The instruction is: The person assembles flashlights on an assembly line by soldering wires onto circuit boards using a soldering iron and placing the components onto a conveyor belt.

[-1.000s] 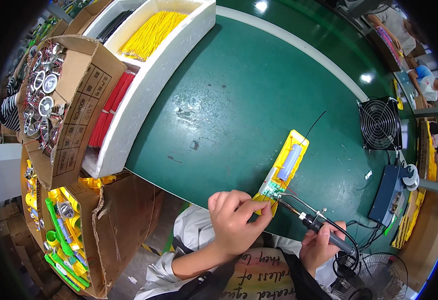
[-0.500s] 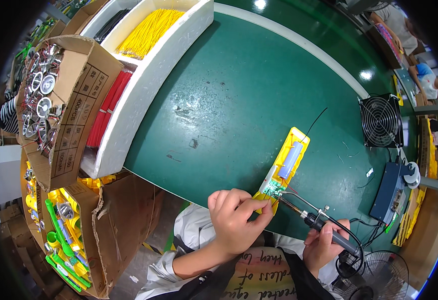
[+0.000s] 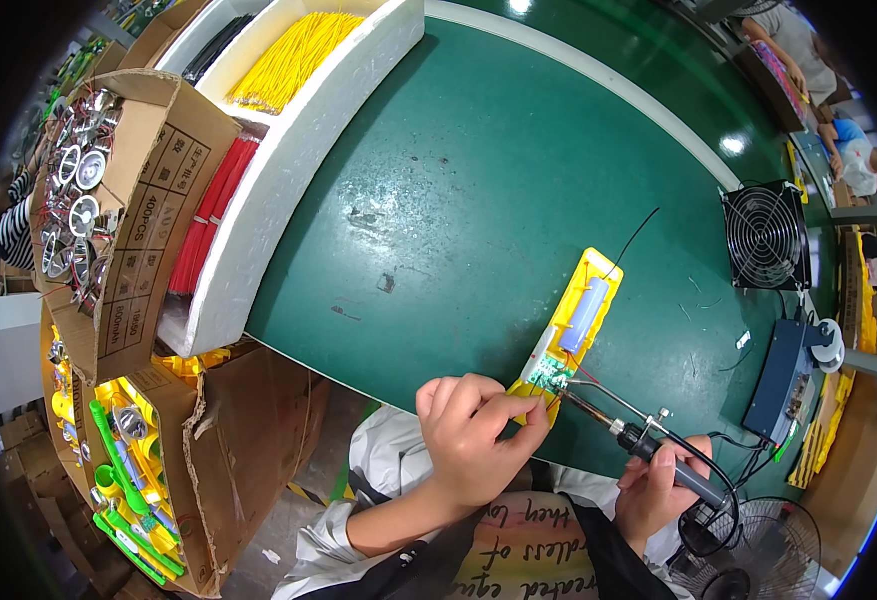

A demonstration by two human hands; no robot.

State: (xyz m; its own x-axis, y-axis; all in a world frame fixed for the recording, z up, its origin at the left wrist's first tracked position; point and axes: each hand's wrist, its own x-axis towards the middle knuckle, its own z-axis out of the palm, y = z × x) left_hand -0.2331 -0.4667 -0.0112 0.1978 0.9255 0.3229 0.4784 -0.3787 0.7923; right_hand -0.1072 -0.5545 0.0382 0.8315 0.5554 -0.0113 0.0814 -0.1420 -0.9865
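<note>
A yellow plastic housing (image 3: 605, 268) lies tilted on the green table at its near edge. Inside it sit a lilac cylindrical battery cell (image 3: 586, 315) and, nearer me, a small green circuit board (image 3: 548, 374). A black wire sticks out beyond its far end; a red wire shows beside the board. My left hand (image 3: 483, 435) pinches at the housing's near end, thumb and forefinger together; whatever is between them is too small to make out. My right hand (image 3: 663, 490) grips a soldering iron (image 3: 648, 450) with a thin metal feed tube alongside. Its tip meets the board area.
A white foam bin (image 3: 288, 140) holds yellow, red and black wires at the left. Cartons there hold lamp reflectors (image 3: 88, 170) and green and yellow parts (image 3: 123, 460). A square black fan (image 3: 765, 235), blue-grey box (image 3: 776, 380) and wire spool (image 3: 829, 346) stand right.
My right hand and the iron's handle have shifted slightly right, while the tip stays at the board. My left hand keeps its pinch in nearly the same place.
</note>
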